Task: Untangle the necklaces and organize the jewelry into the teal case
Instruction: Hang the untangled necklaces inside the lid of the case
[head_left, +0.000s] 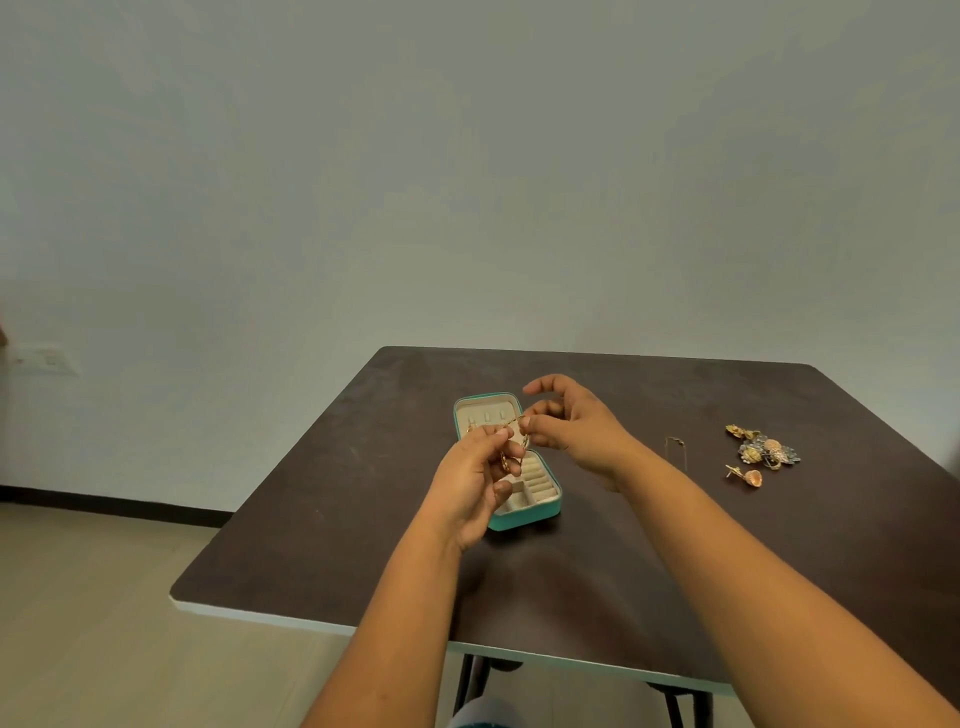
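Note:
The teal case (540, 512) lies open on the dark table (675, 545), its beige lid and ring rolls showing. Both hands hover just above it. My left hand (470, 488) pinches one end of a gold chain necklace (511, 449), and my right hand (571, 421) pinches the other end near the lid. The chain runs between the fingertips and hangs in a small loop under my left fingers. A thin necklace (675, 448) lies on the table to the right of my right wrist.
A cluster of gold and blue jewelry (766, 451) and a shell-shaped earring (748, 475) lie at the table's right. The table's near edge (311, 621) runs across the lower view, with the floor to the left. A plain wall stands behind.

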